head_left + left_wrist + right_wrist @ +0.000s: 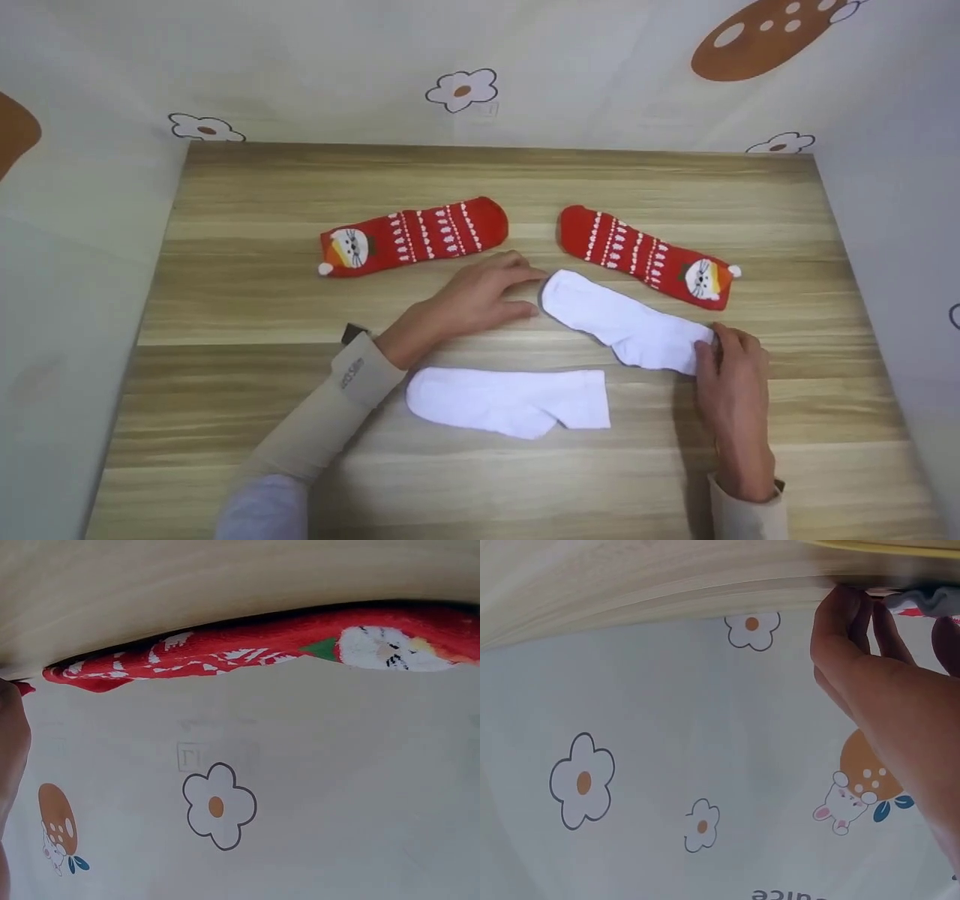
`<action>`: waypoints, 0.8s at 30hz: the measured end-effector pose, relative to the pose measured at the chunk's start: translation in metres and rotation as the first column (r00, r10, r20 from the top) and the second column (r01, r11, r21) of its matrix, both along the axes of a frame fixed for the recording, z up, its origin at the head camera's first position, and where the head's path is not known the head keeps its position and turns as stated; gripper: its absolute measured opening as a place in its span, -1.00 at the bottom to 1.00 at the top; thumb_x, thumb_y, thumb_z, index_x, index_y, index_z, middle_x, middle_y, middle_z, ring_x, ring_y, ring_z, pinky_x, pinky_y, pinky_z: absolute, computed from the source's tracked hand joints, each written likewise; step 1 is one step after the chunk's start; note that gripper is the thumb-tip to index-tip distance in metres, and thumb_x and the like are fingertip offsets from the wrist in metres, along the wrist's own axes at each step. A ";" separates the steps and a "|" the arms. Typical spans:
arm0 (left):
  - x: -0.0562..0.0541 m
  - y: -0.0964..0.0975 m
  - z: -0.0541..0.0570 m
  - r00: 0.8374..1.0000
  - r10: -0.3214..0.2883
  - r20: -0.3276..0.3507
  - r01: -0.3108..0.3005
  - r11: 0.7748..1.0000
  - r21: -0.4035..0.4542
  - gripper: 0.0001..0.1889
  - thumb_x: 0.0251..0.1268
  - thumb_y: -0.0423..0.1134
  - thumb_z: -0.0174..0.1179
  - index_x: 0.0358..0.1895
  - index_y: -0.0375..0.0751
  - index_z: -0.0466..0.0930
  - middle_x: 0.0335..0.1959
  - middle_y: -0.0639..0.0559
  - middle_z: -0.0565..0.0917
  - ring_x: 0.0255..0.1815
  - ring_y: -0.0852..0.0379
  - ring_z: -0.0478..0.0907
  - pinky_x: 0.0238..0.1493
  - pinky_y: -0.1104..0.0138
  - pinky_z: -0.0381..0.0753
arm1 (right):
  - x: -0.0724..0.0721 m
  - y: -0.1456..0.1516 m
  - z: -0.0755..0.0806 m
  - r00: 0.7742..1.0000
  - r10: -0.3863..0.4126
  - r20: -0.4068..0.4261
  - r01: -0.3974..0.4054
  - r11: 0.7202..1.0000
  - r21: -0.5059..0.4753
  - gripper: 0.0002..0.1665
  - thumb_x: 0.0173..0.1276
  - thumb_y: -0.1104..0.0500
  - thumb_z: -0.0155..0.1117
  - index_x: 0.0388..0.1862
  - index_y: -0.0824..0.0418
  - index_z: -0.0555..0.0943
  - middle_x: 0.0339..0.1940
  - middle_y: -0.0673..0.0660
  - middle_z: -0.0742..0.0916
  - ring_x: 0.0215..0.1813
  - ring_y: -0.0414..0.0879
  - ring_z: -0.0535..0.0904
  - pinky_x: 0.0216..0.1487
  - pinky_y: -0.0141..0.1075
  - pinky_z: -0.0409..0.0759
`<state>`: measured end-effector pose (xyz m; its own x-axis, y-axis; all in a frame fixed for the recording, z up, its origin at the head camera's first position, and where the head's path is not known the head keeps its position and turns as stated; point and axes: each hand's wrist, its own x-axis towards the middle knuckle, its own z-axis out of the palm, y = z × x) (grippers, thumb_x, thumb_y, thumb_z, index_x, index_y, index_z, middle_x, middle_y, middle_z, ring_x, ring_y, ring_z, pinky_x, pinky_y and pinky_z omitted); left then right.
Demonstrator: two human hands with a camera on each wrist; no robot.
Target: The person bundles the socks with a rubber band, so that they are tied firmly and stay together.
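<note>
A white sock [630, 319] lies slanted on the wooden table, its toe to the left and its cuff to the right. My right hand [736, 375] is at that cuff and pinches its edge between thumb and curled fingers. In the right wrist view, the fingers of the right hand [870, 652] reach down to the tabletop beside the sock's greyish edge [926, 601]. My left hand [484, 296] rests near the toe with fingers extended, the index fingertip at or just touching it. A second white sock [502, 401] lies flat nearer to me.
Behind the hands lie two red patterned socks with animal faces, one at left [420, 238] and one at right [637, 255]. The wooden table [247, 300] meets pale walls [337, 67] with flower prints at the back and sides.
</note>
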<state>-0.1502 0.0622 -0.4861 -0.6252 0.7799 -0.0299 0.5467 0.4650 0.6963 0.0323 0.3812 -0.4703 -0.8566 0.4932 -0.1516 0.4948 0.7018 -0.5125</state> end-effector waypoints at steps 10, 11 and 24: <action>0.001 -0.001 0.000 1.000 -0.009 0.011 0.010 1.000 -0.010 -0.42 0.38 0.04 0.34 0.44 0.07 0.52 0.13 0.08 0.63 0.07 0.18 0.54 0.13 0.26 0.61 | 0.002 -0.001 -0.002 0.999 0.043 -0.016 -0.043 0.999 0.009 -0.47 0.60 0.25 0.09 0.47 0.40 0.39 0.30 0.45 0.48 0.34 0.30 0.32 0.31 0.20 0.35; 0.001 -0.001 0.000 1.000 -0.010 0.008 0.010 1.000 -0.006 -0.42 0.38 0.03 0.34 0.43 0.07 0.52 0.14 0.08 0.63 0.08 0.17 0.54 0.14 0.25 0.61 | 0.002 -0.001 -0.002 0.998 0.050 -0.027 -0.050 0.999 0.011 -0.48 0.59 0.26 0.09 0.46 0.41 0.41 0.28 0.45 0.49 0.33 0.31 0.33 0.31 0.20 0.35; 0.000 -0.001 0.000 0.999 0.001 0.045 0.000 1.000 -0.009 -0.46 0.47 -0.01 0.26 0.45 0.01 0.49 0.28 0.08 0.60 0.27 0.13 0.54 0.35 0.15 0.56 | 0.000 -0.005 -0.002 0.988 0.127 -0.083 -0.126 0.992 0.026 -0.52 0.55 0.30 0.13 0.39 0.43 0.48 0.21 0.45 0.55 0.27 0.31 0.39 0.27 0.18 0.38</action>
<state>-0.1506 0.0616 -0.4866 -0.6236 0.7790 -0.0651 0.5145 0.4717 0.7161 0.0324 0.3760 -0.4723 -0.9215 0.3824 -0.0676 0.3572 0.7667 -0.5335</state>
